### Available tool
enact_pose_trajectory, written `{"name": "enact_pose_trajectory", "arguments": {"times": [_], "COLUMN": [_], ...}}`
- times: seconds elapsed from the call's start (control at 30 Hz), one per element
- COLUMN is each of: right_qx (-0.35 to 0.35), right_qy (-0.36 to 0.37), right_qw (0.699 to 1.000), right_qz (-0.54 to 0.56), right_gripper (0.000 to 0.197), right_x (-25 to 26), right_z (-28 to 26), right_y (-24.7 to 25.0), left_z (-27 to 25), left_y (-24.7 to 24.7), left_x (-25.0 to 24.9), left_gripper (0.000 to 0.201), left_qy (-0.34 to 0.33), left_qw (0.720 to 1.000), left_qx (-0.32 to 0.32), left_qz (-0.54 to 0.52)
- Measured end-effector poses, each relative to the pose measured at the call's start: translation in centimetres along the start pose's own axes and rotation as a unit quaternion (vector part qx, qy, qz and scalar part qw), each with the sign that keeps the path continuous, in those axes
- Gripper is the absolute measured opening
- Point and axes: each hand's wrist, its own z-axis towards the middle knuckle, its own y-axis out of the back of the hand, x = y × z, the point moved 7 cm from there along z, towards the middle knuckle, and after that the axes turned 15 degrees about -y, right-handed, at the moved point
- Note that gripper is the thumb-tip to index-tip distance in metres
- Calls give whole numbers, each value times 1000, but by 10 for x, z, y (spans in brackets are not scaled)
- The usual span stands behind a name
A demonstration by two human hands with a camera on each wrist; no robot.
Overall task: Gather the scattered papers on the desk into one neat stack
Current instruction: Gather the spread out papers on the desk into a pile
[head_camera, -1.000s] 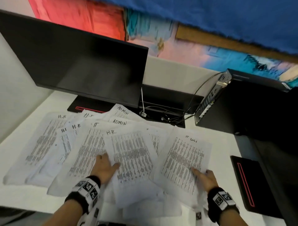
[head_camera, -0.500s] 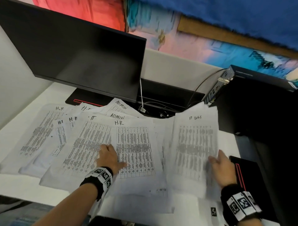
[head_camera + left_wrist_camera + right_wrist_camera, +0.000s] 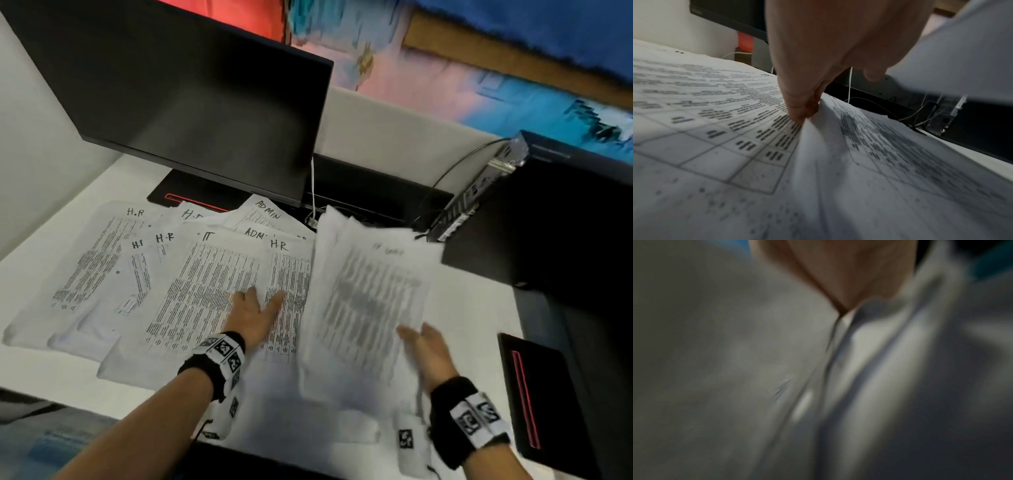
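Printed sheets marked H.R, IT and ADMIN lie fanned and overlapping across the white desk [image 3: 469, 308]. My left hand [image 3: 263, 301] lies flat on the IT sheet [image 3: 205, 291] and the H.R sheet [image 3: 291, 274], fingers spread. In the left wrist view its fingertips [image 3: 799, 113] press where one sheet's edge curls up over another. My right hand [image 3: 416, 334] grips a small bundle of sheets [image 3: 366, 301] by its lower right edge, raised off the desk and blurred by motion. In the right wrist view only my thumb [image 3: 849, 277] on blurred paper [image 3: 869, 345] shows.
A black monitor [image 3: 191, 102] overhangs the back of the papers, its base [image 3: 171, 193] behind them. Cables [image 3: 313, 192] and a black computer box [image 3: 548, 219] stand at the back right. A black pad with a red stripe [image 3: 534, 394] lies at the right.
My right hand picked the IT logs sheets up off the desk and is swinging them left, over the middle papers. My left hand stayed flat on the central sheets.
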Motion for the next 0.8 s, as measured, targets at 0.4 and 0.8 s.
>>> {"name": "enact_pose_trajectory", "arguments": {"times": [0.4, 0.8], "right_qx": [94, 18], "right_qy": [-85, -6], "right_qw": [991, 997], "right_qz": [-46, 76], "right_gripper": [37, 94], "right_x": [-20, -11], "right_z": [54, 74], "right_y": [-58, 12], "left_z": [12, 26], "left_y": [-23, 135], "left_x": [-33, 55], "left_gripper": [71, 116], "left_qy": [-77, 147], "left_qw": [985, 923], "left_qx": [148, -98], "left_qz": [-33, 341]}}
